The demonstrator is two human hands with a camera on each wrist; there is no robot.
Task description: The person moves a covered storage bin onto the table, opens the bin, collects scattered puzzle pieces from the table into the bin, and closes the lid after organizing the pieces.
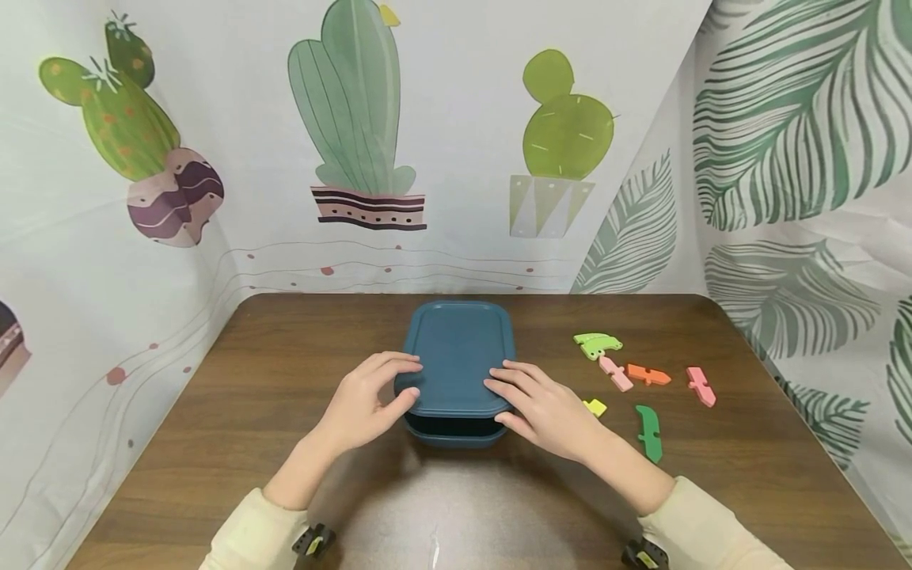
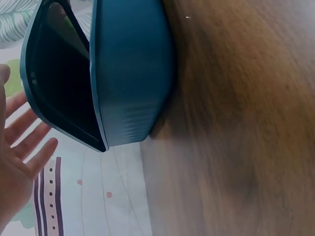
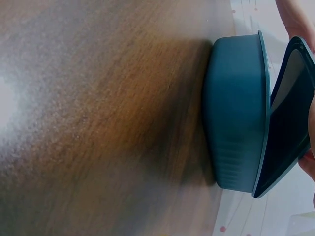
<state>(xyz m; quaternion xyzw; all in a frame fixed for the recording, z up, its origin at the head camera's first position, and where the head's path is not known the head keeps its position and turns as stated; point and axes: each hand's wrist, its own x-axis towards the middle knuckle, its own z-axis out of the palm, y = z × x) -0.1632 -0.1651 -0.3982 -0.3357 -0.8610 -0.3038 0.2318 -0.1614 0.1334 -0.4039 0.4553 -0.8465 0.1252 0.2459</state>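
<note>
A dark blue rectangular box (image 2: pixel 133 73) stands on the table with its lid (image 1: pixel 459 356) tilted over it. The lid's near edge is raised above the box rim, while its far edge meets the rim. My left hand (image 1: pixel 370 400) is at the lid's left edge, fingers fairly straight and spread in the left wrist view. On the right edge, my right hand (image 1: pixel 549 412) grips the lid, fingers on top and thumb lower at the side. The box's inside is dark through the gap.
Right of the box lie small flat toy pieces: light green animal-shaped ones (image 1: pixel 600 344), pink (image 1: pixel 616 374), orange (image 1: pixel 648 374), another pink (image 1: pixel 701 386), dark green (image 1: pixel 648 434) and a partly hidden yellow one (image 1: pixel 595 407). A printed cloth (image 1: pixel 456 253) hangs behind the table.
</note>
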